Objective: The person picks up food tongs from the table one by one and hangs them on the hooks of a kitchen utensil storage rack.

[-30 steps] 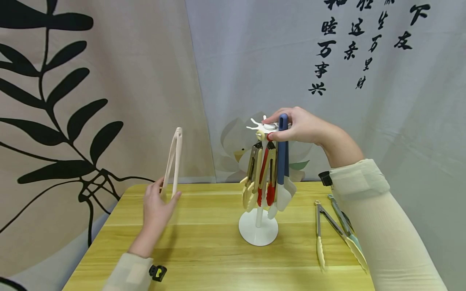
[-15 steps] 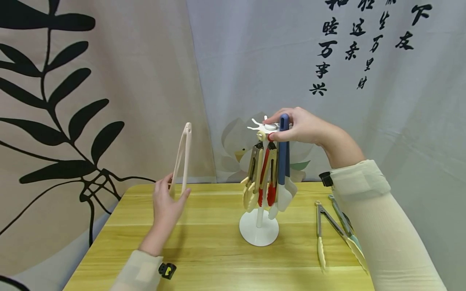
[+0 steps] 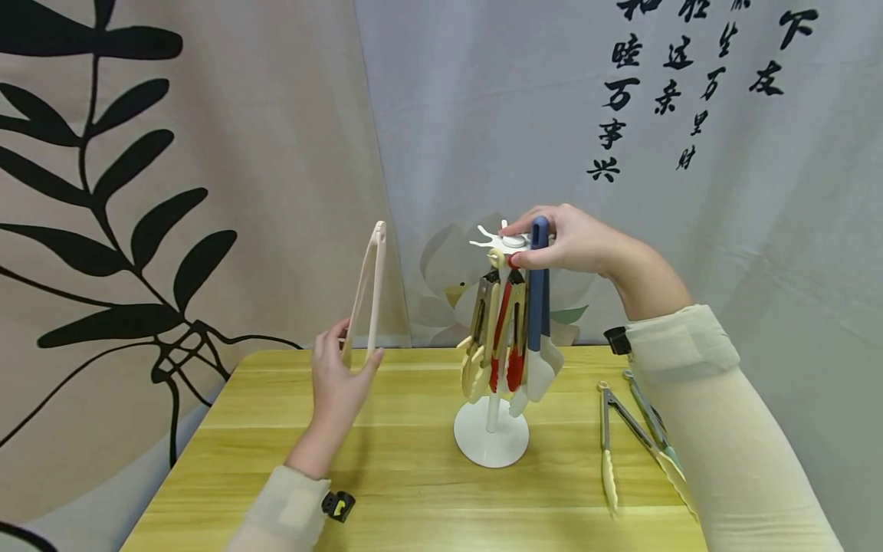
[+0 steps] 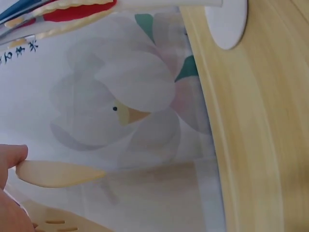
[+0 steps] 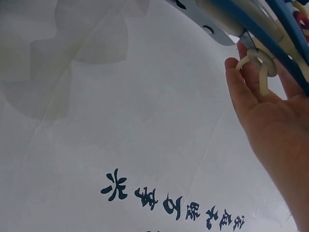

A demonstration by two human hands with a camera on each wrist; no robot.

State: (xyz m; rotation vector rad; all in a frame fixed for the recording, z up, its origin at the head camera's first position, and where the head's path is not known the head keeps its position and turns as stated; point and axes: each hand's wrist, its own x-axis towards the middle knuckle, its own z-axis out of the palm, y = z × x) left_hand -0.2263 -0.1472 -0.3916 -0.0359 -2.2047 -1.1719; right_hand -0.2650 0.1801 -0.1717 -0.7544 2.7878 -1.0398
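Observation:
In the head view my left hand (image 3: 338, 391) holds pale cream tongs (image 3: 377, 287) upright by their wide ends, hinge up, the two arms spread. The left wrist view shows my thumb on one flat end (image 4: 58, 174) and a slotted end below. At the top of a white utensil stand (image 3: 491, 445), my right hand (image 3: 576, 239) grips the hooked top, thumb beside a red ring. From the stand hang blue-handled tongs (image 3: 534, 307) with white heads, red-tipped tongs (image 3: 514, 369) and cream-tipped tongs (image 3: 474, 369). The right wrist view shows blue handles (image 5: 256, 24) beside my fingers.
On the right of the wooden table (image 3: 414, 475) lie spread cream-tipped metal tongs (image 3: 608, 468) and grey-green tongs (image 3: 647, 406), partly hidden by my right sleeve. A printed curtain (image 3: 290, 153) hangs behind the table's far edge.
My left hand has moved right and slightly up, carrying the cream tongs closer to the stand. My right hand stays on the stand's top.

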